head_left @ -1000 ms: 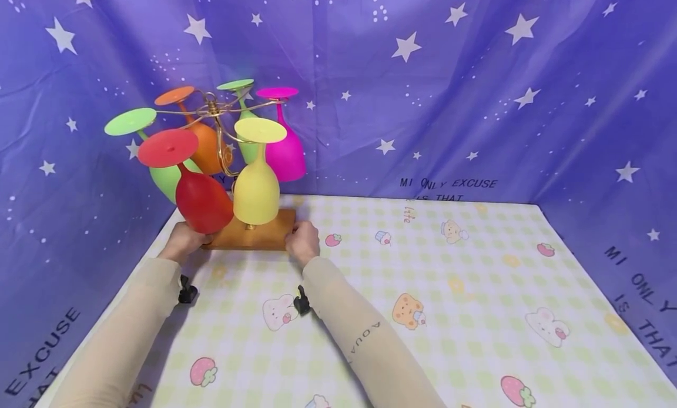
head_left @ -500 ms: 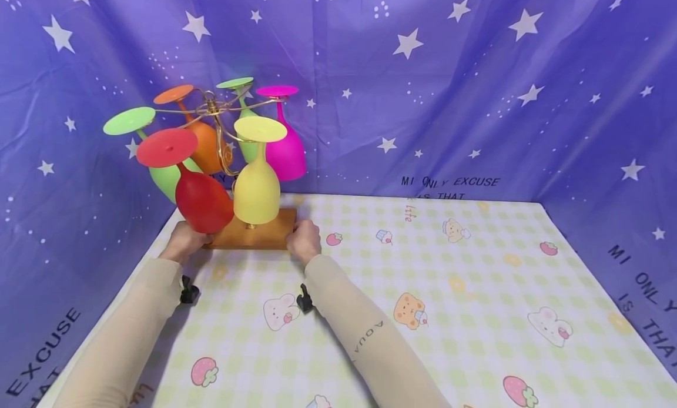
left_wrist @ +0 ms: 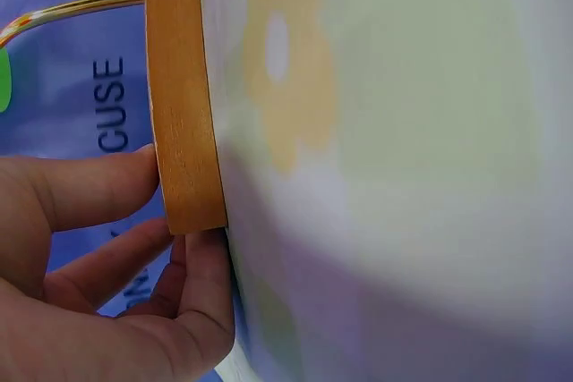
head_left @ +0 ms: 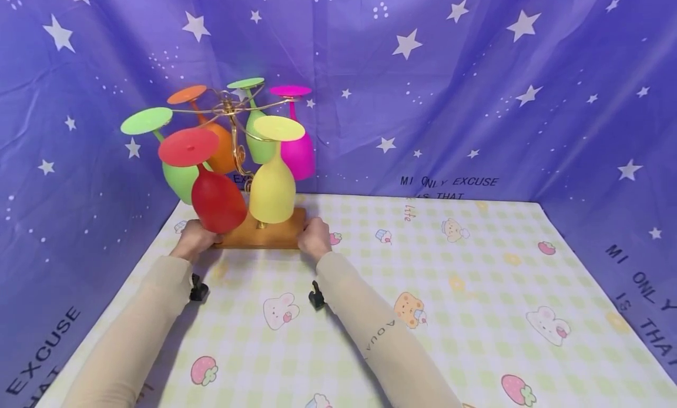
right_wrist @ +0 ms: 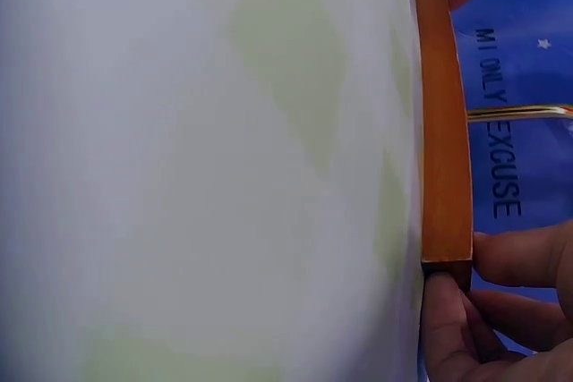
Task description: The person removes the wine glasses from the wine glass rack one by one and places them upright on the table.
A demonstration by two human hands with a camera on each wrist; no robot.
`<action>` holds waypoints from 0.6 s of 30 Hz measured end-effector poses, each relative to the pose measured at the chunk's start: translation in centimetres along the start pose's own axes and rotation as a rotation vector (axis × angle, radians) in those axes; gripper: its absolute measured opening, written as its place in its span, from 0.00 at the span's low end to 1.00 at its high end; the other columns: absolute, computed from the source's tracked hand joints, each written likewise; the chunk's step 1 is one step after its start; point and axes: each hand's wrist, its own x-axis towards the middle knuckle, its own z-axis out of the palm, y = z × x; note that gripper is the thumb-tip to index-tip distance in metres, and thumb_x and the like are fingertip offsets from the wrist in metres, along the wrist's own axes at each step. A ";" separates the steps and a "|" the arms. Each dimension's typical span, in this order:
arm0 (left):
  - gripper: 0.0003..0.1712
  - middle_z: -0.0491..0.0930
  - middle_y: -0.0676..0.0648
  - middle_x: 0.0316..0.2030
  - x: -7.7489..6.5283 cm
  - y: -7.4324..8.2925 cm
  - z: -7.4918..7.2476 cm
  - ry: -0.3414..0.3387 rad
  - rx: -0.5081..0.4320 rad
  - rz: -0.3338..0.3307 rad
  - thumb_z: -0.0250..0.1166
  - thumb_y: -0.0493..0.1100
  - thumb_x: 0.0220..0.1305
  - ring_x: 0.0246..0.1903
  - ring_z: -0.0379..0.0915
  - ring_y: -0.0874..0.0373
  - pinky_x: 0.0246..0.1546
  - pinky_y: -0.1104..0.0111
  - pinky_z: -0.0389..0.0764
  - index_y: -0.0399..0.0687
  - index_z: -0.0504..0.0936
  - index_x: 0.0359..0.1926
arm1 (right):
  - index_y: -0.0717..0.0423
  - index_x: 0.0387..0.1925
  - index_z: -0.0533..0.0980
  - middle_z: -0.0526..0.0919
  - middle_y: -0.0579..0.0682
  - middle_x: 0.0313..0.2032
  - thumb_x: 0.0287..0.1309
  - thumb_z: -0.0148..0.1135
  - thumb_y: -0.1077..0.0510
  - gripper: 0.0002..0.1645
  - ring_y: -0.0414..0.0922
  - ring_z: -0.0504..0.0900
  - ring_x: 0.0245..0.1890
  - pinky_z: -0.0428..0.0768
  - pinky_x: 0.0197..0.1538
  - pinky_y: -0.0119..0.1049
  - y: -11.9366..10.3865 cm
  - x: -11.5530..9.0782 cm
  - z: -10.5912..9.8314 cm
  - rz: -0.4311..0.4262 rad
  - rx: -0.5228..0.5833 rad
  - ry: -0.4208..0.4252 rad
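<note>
On base (head_left: 272, 236) ends: left hand (head_left: 195, 239), right hand (head_left: 315, 238) pinching.

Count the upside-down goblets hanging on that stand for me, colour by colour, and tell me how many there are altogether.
Green goblets: 2
Orange goblet: 1
Red goblet: 1
Yellow goblet: 1
Pink goblet: 1
Total: 6
</note>
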 end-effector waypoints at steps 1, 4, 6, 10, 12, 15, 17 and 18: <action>0.10 0.75 0.46 0.23 0.0 0.1 0.2 -0.006 -0.004 -0.008 0.66 0.30 0.45 0.28 0.68 0.52 0.27 0.71 0.70 0.29 0.78 0.31 | 0.51 0.06 0.58 0.57 0.45 0.09 0.48 0.56 0.68 0.24 0.43 0.59 0.14 0.54 0.15 0.33 0.2 0.0 -0.2 0.000 -0.005 -0.002; 0.03 0.73 0.54 0.18 0.0 0.4 0.8 -0.029 -0.019 -0.024 0.65 0.29 0.45 0.25 0.66 0.55 0.25 0.71 0.70 0.34 0.79 0.24 | 0.50 0.06 0.59 0.59 0.44 0.10 0.48 0.57 0.67 0.23 0.44 0.60 0.17 0.56 0.18 0.34 0.9 0.0 -0.9 -0.006 -0.019 0.006; 0.02 0.72 0.54 0.17 -0.1 0.7 1.1 -0.038 -0.012 -0.027 0.65 0.29 0.44 0.26 0.66 0.54 0.27 0.71 0.70 0.35 0.79 0.24 | 0.50 0.06 0.60 0.61 0.45 0.10 0.46 0.57 0.67 0.22 0.44 0.62 0.18 0.58 0.18 0.34 1.3 -0.1 -1.3 -0.017 -0.021 0.014; 0.05 0.72 0.52 0.18 -0.3 1.5 1.9 -0.045 0.008 -0.025 0.65 0.31 0.43 0.27 0.67 0.51 0.28 0.69 0.70 0.34 0.77 0.25 | 0.51 0.07 0.61 0.63 0.46 0.12 0.44 0.58 0.69 0.21 0.45 0.62 0.18 0.60 0.18 0.33 2.1 -0.3 -2.3 -0.031 -0.002 0.019; 0.06 0.71 0.52 0.18 -0.3 1.8 2.3 -0.048 0.017 -0.023 0.65 0.31 0.42 0.27 0.67 0.51 0.28 0.69 0.70 0.33 0.77 0.25 | 0.51 0.08 0.62 0.63 0.46 0.12 0.43 0.58 0.69 0.20 0.45 0.62 0.18 0.60 0.18 0.32 2.5 -0.4 -2.9 -0.024 0.010 0.014; 0.07 0.73 0.52 0.18 -0.4 2.2 3.0 -0.057 0.022 0.005 0.66 0.30 0.42 0.26 0.67 0.53 0.27 0.70 0.70 0.30 0.80 0.27 | 0.51 0.08 0.62 0.63 0.46 0.12 0.43 0.58 0.69 0.20 0.44 0.62 0.18 0.60 0.18 0.32 3.2 -0.4 -3.7 -0.025 0.010 0.010; 0.09 0.75 0.54 0.18 -0.4 2.4 3.5 -0.064 0.015 0.029 0.66 0.30 0.42 0.26 0.67 0.55 0.28 0.71 0.70 0.29 0.82 0.29 | 0.51 0.08 0.62 0.63 0.46 0.12 0.43 0.59 0.69 0.20 0.44 0.63 0.17 0.60 0.18 0.32 3.8 -0.4 -4.2 -0.031 0.012 0.006; 0.10 0.76 0.54 0.18 -0.4 2.5 3.7 -0.065 0.012 0.042 0.66 0.30 0.42 0.26 0.68 0.55 0.28 0.71 0.70 0.29 0.83 0.30 | 0.52 0.08 0.63 0.64 0.45 0.12 0.43 0.59 0.69 0.19 0.44 0.63 0.17 0.61 0.18 0.31 4.0 -0.4 -4.5 -0.039 0.006 0.009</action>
